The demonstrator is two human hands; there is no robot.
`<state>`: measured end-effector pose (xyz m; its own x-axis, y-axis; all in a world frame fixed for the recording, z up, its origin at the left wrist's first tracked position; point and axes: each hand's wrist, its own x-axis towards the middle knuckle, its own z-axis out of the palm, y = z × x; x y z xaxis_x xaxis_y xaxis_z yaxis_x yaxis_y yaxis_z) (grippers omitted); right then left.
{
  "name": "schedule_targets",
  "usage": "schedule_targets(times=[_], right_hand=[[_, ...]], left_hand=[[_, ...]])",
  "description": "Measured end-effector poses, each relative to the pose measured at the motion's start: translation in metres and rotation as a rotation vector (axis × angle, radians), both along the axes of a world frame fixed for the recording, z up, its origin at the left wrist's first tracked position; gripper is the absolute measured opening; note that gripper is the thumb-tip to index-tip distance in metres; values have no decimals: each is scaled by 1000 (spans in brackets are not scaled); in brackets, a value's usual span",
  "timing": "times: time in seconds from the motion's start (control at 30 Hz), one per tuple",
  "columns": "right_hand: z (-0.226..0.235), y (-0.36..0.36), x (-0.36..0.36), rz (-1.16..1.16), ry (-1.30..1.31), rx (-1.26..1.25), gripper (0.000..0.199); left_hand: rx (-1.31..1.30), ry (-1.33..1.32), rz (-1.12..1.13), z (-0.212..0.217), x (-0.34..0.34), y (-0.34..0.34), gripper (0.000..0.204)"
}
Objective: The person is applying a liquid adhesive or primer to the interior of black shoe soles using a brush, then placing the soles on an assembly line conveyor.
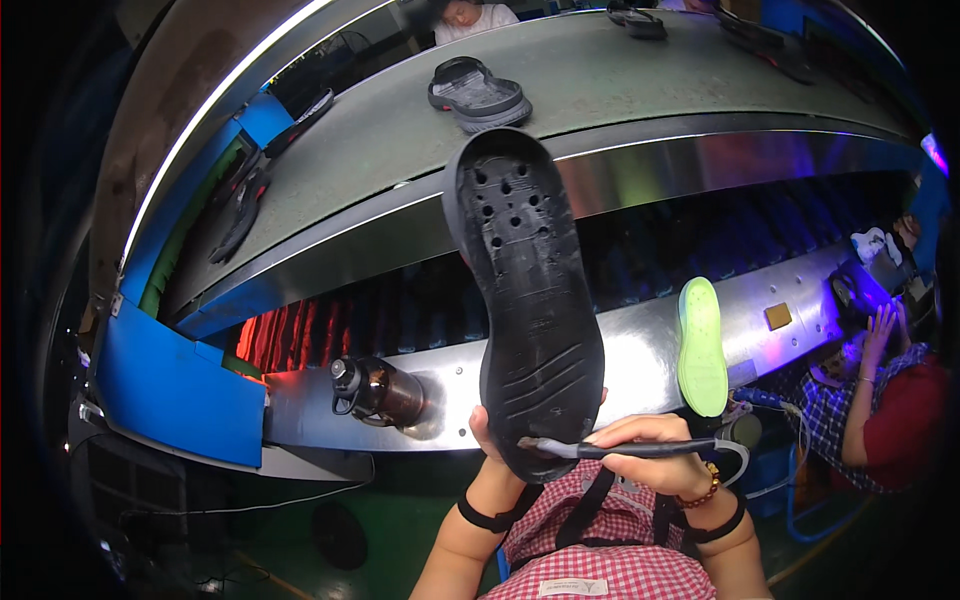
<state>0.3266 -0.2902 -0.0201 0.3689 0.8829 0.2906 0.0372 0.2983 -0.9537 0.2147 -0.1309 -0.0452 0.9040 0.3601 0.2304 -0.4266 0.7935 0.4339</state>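
Above the near edge of the metal worktop (640, 372), a black sole (540, 300) was held up in the air, its inner face toward the wearer. The brush (565, 449) lay with its bristles on the end nearest the body, so the work looked unfinished there. A sheen around the holes and along the middle suggested that those parts were already coated, though it may have been only reflected light; how much of the face was left could not be told. The holed end pointed away from the wearer, and the long axis ran outward from the chest, leaning a little left at the far end. The left hand (497, 462) gripped the near end of the sole from its left side, thumb at the edge; the right hand (655, 462) was closed around the brush handle, which lay nearly level and pointed right. Farther out on the worktop, a dark bottle (392, 393) stood to the left, with a green insole (703, 350) and a yellowish block (777, 317) to the right. Beyond ran a belt (345, 160) carrying another sole (480, 92), while a co-worker's hand (878, 335) showed at far right.
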Motion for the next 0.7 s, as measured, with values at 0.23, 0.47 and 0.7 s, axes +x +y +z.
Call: schedule_targets(times=[0.23,0.47,0.7], right_hand=[[19,4,32,479,-232,87,23],[15,10,32,544,-331,35,23],[17,6,38,636,-330,-51,21]], left_hand=[[146,208,-85,-2,-8,14,95],[7,413,-260,2,-19,20,69],[-56,538,-453,8,-24,22,61]])
